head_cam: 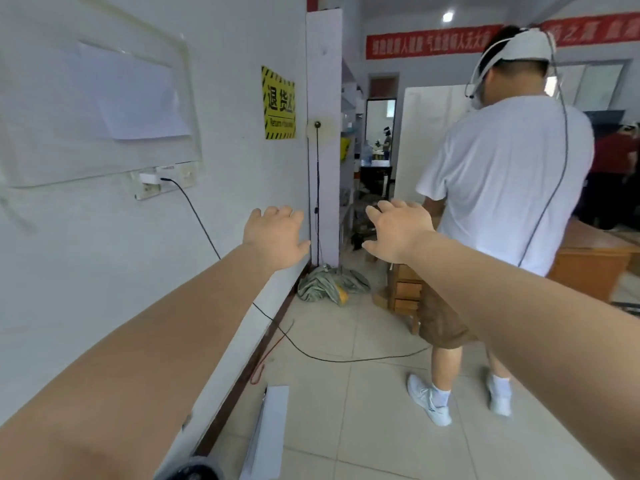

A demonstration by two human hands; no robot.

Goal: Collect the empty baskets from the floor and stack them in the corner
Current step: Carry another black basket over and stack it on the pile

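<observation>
Left hand (275,237), right hand (398,232): mid-frame, both outstretched, fingers spread, holding nothing; crumpled cloth (330,284) on floor below

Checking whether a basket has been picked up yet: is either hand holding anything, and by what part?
Nothing is held. The left hand and right hand are both stretched forward, open and empty; no basket is in view.
</observation>
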